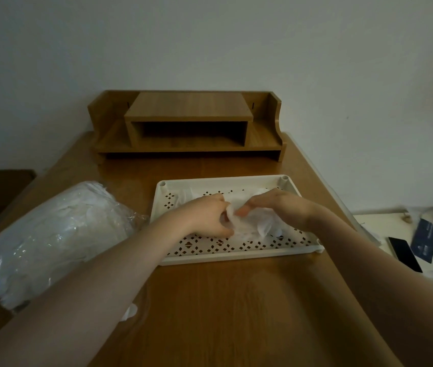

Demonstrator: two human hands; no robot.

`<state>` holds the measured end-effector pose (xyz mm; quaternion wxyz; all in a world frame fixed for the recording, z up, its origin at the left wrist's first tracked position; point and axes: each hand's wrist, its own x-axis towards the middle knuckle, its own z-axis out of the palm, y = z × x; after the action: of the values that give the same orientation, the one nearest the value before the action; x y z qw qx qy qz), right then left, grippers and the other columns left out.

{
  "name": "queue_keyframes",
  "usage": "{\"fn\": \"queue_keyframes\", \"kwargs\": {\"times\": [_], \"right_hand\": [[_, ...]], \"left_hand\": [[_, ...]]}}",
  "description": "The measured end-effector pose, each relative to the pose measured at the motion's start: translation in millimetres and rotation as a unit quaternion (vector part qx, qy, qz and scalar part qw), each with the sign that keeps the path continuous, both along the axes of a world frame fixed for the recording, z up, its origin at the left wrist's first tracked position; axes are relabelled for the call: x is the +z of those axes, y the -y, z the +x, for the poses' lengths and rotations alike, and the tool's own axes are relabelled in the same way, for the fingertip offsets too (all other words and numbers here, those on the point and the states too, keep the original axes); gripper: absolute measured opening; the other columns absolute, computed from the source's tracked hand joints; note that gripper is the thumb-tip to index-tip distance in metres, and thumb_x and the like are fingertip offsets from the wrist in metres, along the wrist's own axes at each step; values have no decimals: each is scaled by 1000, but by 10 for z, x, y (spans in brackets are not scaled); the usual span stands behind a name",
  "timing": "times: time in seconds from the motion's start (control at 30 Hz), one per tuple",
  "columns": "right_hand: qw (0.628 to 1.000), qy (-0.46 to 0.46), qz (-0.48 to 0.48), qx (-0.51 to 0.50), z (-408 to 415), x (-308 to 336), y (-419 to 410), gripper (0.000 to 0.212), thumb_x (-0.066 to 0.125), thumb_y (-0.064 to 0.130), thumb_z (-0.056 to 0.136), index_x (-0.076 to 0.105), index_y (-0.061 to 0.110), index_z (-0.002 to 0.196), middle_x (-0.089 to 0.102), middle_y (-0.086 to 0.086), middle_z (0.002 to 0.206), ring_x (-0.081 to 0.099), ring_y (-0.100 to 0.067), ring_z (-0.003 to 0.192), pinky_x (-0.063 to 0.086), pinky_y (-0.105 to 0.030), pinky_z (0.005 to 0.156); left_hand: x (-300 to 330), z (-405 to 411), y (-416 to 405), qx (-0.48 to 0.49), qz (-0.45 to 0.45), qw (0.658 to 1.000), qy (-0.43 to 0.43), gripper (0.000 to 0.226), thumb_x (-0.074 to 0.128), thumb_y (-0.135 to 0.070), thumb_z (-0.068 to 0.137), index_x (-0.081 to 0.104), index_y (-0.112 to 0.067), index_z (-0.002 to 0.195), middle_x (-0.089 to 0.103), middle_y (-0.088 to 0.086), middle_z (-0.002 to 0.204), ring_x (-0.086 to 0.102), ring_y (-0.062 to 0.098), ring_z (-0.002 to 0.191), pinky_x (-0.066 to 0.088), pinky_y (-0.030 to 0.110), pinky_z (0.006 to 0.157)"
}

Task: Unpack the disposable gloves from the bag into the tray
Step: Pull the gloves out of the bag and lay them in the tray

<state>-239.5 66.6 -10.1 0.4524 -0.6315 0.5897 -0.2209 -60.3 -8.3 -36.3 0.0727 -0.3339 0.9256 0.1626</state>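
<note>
A thin, translucent white disposable glove [247, 221], crumpled and filmy, is held over the middle of the tray [236, 256], with both hands meeting on it. The left hand [204, 218] is curled with its fingertips pinching the glove's left edge, and the right hand [276, 205] is arched over it from 3 o'clock, thumb and fingers closed on the same film. More of the pale film appears to lie on the tray floor toward 12 o'clock, though the dim light makes this hard to confirm. The tray is a shallow cream plastic rectangle with a raised rim, round corner posts and a floor pierced by a lattice of small diamond-shaped cut-outs; it is set on a smooth wood-grain table [223, 313]. At 9 o'clock from the tray, just beside it, a bulging clear plastic bag [51, 239] is laid on its side, glossy and wrinkled, packed with white gloves and partly crossed by the left forearm. At 12 o'clock, well apart from the tray, a wooden desk organiser [188, 125] with a raised box shelf and curved side panels is placed against the plain wall. At 3 o'clock, off the table, a flat black phone [406, 254] and a dark card [425, 239] are seen on a pale surface.
</note>
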Motion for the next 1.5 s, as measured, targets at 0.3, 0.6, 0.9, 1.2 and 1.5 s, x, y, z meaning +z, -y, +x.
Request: {"fn": "queue_keyframes", "kwargs": {"times": [0.3,0.6,0.9,1.2,1.5], "right_hand": [[960,-246,-130,32,-68,-290,87,13,55,31,93,66,24,96,66,11,96,59,-9,96,37,-42,105],[884,-435,-166,50,53,-316,-29,42,47,59,89,50,39,125,52,14,93,36,-17,119,1,-45,112],[878,-458,-123,58,199,-291,81,34,52,53,89,57,29,112,43,0,134,24,-26,134,2,-53,114],[870,-439,-161,154,125,-111,-137,23,49,45,93,69,33,95,55,19,124,10,-11,139,-24,-53,107],[903,-407,-112,72,82,-261,30,72,63,53,81,31,34,142,29,8,151,24,-18,140,1,-50,117]], "left_hand": [[10,-57,-12,39,-38,998,-16,37,33,-31,102,61,-9,109,51,6,110,51,18,97,37,28,83],[58,-40,24,125,50,987,-85,29,34,-25,102,57,-11,94,52,1,85,48,13,74,35,26,63],[22,103,100,186,134,956,-183,34,35,-28,102,55,-20,75,56,-5,78,51,11,74,36,24,64],[42,88,39,147,140,965,-165,26,45,-36,97,63,-28,81,58,-10,79,52,6,71,36,24,61],[61,108,-44,73,108,985,-111,33,39,-13,96,64,-26,115,41,-3,135,41,15,125,35,31,103]]}}
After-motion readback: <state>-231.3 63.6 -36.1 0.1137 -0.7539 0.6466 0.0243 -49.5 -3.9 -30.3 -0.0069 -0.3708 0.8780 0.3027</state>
